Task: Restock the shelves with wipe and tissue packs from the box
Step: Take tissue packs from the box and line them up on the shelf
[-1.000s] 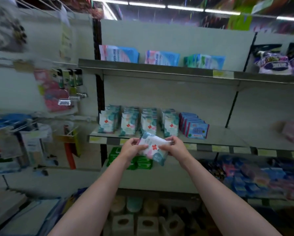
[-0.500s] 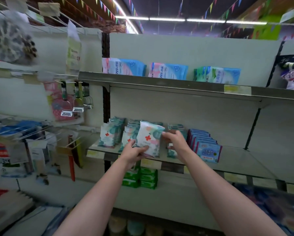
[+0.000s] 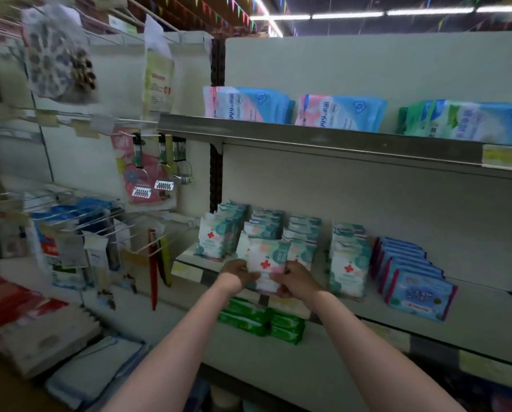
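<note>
Shelving is seen as a middle shelf (image 3: 471, 310) carrying rows of upright packs toward its left end, with dark blue packs (image 3: 418, 292) further right. At the shelf's front edge, before the second and third rows, one wipe pack (image 3: 268, 263) is held upright: its lower left corner is pinched by the left hand (image 3: 236, 273), its lower right by the right hand (image 3: 296, 279). The pack is judged light, soft and slick-filmed; it is best taken by its side edges, so that sagging is avoided when it is slid in.
</note>
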A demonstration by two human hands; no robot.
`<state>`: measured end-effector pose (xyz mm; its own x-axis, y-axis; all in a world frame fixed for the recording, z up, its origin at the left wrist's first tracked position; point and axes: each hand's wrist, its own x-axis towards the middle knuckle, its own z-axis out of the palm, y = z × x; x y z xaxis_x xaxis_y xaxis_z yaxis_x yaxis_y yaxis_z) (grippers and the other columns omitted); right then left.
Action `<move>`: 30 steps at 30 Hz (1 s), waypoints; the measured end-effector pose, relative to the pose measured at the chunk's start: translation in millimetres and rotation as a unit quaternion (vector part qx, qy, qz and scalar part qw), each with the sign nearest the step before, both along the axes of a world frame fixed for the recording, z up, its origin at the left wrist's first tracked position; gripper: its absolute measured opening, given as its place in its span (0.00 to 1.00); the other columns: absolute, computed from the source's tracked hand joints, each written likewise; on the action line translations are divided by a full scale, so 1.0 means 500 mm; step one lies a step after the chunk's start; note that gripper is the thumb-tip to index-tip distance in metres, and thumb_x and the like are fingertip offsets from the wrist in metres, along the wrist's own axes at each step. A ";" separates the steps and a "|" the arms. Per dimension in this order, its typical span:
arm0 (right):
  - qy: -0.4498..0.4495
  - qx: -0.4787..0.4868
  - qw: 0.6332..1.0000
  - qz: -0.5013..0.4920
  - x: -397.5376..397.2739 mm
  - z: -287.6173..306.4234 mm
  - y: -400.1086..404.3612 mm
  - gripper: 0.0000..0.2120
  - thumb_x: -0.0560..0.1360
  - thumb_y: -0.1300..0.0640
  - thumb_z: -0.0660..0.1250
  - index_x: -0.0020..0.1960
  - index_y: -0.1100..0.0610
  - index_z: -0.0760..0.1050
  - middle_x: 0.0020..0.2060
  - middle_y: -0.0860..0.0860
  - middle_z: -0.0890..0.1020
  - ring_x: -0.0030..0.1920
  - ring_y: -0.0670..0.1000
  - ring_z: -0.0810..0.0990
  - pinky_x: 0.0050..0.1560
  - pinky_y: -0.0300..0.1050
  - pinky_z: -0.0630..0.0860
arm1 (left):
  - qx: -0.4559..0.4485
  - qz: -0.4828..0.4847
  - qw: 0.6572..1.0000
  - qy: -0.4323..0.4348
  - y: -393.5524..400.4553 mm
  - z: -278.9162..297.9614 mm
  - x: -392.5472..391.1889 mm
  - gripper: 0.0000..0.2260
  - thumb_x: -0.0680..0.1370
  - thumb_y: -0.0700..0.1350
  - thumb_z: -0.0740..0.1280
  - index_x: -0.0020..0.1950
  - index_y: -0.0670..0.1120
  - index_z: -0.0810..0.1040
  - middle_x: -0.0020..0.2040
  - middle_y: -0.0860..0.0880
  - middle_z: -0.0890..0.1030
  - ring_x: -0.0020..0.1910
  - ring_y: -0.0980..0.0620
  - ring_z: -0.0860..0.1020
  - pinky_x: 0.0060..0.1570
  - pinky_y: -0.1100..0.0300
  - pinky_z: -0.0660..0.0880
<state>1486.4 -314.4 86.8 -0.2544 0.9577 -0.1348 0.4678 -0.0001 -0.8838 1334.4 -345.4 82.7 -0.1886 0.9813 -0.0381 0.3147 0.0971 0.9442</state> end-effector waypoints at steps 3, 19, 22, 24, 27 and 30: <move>0.029 -0.006 0.999 -0.022 -0.059 -0.017 0.044 0.14 0.78 0.59 0.63 0.62 0.64 0.70 0.40 0.55 0.77 0.31 0.49 0.76 0.30 0.39 0.73 | -0.003 0.010 0.999 0.044 0.046 -0.008 -0.044 0.14 0.76 0.40 0.67 0.61 0.37 0.77 0.60 0.39 0.79 0.57 0.44 0.78 0.57 0.56 0.75; -0.090 0.007 0.972 -0.217 -0.180 -0.075 0.190 0.27 0.72 0.66 0.68 0.68 0.64 0.63 0.60 0.60 0.76 0.59 0.58 0.76 0.58 0.49 0.76 | -0.020 -0.114 0.954 0.277 0.274 -0.078 -0.129 0.19 0.76 0.43 0.66 0.66 0.39 0.70 0.63 0.41 0.76 0.62 0.44 0.74 0.61 0.54 0.73; -0.081 0.044 0.965 -0.244 -0.194 -0.078 0.187 0.28 0.71 0.67 0.66 0.69 0.61 0.61 0.59 0.59 0.74 0.58 0.60 0.77 0.54 0.50 0.77 | 0.017 -0.115 0.960 0.254 0.282 -0.078 -0.136 0.23 0.75 0.43 0.68 0.67 0.39 0.67 0.65 0.42 0.74 0.64 0.44 0.73 0.63 0.53 0.72; -0.106 0.094 0.956 -0.256 -0.209 -0.076 0.189 0.32 0.70 0.65 0.68 0.70 0.56 0.60 0.60 0.57 0.73 0.59 0.59 0.77 0.55 0.51 0.77 | 0.053 -0.094 0.967 0.229 0.285 -0.070 -0.142 0.25 0.74 0.40 0.68 0.69 0.40 0.62 0.67 0.40 0.70 0.65 0.43 0.71 0.63 0.54 0.70; -0.148 0.157 0.941 -0.259 -0.240 -0.046 0.168 0.41 0.72 0.65 0.68 0.76 0.56 0.46 0.73 0.56 0.58 0.66 0.59 0.70 0.59 0.51 0.75 | 0.116 -0.082 0.971 0.193 0.285 -0.045 -0.148 0.23 0.75 0.36 0.66 0.67 0.37 0.62 0.65 0.38 0.68 0.63 0.41 0.70 0.59 0.55 0.70; -0.192 0.208 0.929 -0.239 -0.262 -0.016 0.156 0.39 0.74 0.66 0.65 0.77 0.57 0.46 0.76 0.56 0.47 0.73 0.56 0.61 0.61 0.46 0.71 | 0.156 -0.078 0.972 0.157 0.281 -0.024 -0.156 0.16 0.74 0.33 0.63 0.61 0.36 0.68 0.60 0.38 0.72 0.60 0.41 0.72 0.55 0.57 0.69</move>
